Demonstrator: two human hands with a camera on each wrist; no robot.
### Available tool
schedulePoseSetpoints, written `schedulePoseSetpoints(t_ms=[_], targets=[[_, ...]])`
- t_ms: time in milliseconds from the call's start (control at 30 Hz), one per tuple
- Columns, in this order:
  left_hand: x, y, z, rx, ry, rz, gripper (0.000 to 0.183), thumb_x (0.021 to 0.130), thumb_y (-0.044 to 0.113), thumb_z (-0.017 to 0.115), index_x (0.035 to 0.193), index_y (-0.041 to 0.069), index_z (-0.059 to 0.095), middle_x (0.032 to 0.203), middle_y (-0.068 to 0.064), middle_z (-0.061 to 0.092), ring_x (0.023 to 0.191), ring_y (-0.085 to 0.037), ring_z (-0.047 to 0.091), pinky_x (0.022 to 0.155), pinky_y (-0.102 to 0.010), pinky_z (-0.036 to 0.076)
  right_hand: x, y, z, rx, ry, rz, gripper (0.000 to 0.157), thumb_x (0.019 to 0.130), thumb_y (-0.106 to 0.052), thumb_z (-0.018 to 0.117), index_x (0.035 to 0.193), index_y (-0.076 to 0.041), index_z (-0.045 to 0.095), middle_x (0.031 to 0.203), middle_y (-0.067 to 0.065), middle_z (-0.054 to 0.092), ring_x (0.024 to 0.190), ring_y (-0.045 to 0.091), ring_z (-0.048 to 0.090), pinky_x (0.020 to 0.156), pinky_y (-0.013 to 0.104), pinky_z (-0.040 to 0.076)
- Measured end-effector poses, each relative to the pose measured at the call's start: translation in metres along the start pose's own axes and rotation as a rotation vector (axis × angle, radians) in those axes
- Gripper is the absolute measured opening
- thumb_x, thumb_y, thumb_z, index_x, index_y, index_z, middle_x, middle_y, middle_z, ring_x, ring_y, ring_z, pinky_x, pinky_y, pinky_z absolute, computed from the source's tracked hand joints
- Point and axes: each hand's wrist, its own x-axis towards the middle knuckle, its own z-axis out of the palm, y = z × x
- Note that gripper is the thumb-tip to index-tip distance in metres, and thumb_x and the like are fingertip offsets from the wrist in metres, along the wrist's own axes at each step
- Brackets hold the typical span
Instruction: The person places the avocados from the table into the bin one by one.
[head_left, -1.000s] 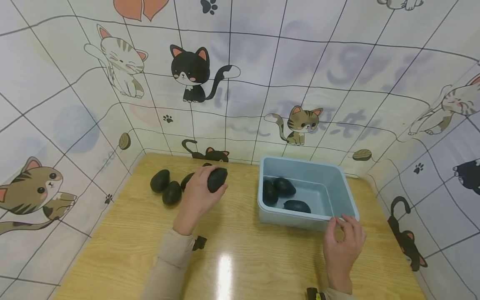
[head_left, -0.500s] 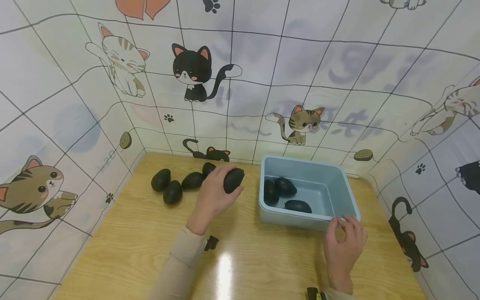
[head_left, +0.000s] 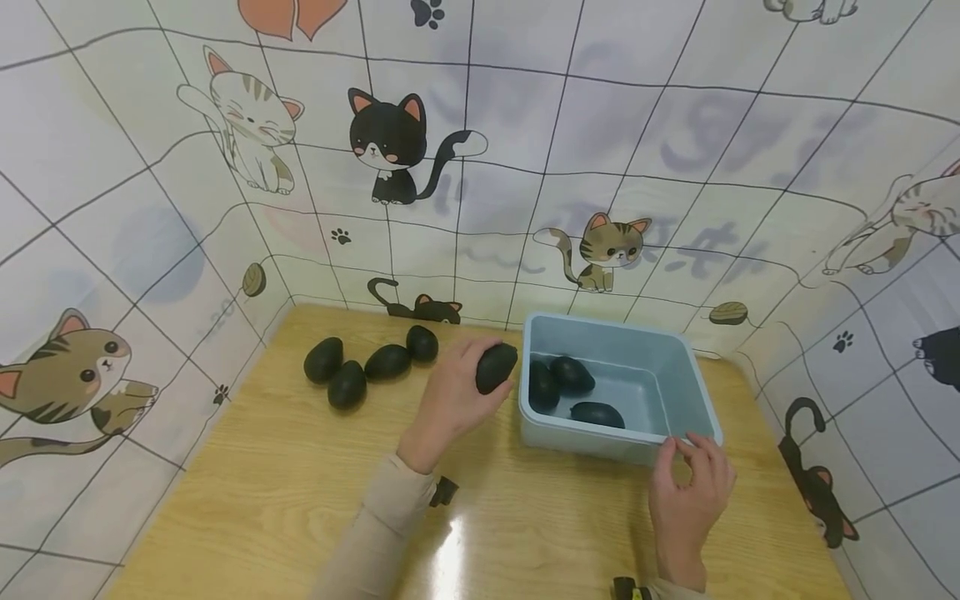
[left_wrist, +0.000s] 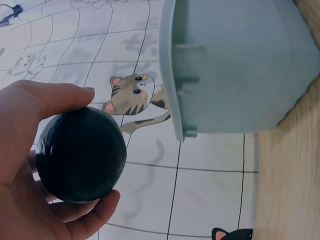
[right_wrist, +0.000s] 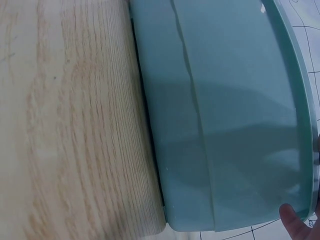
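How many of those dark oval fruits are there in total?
8: four fruits on the left of the table, one fruit in the left hand, three fruits in the blue bin. More could hide behind the bin's near wall.

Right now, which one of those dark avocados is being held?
The avocado in the left hand, just left of the blue box. No hand touches the rest: four avocados lie on the table, and three avocados lie inside the box.
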Motion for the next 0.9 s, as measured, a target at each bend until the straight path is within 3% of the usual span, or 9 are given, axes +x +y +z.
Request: schedulePoseSetpoints(t_ms=[500,900], targets=[[0.005,0.022,0.017,-0.001,-0.098,0.02,0.059,0.091,0.035,0.084,0.143,0.014,0.064,0.137,-0.009,0.069,0.121,-0.029,0.068,0.098,-0.047,0.059,-0.001,0.003,0.004,0.027,0.042,0.003,0.007,0.092,0.005,0.074,0.091,0.012,0.073,0.113,0.025,0.072,0.114,0.032,0.057,0.095,0.012,0.033],[0.007,0.035,0.029,-0.025,-0.116,0.03,0.058,0.093,0.035,0.083,0.143,0.017,0.063,0.138,-0.008,0.068,0.122,-0.026,0.067,0.098,-0.045,0.059,-0.001,-0.001,-0.003,-0.032,-0.054,0.033,0.023,0.101,-0.008,0.067,0.099,0.014,0.071,0.12,0.029,0.068,0.121,0.044,0.054,0.098,0.013,0.032]])
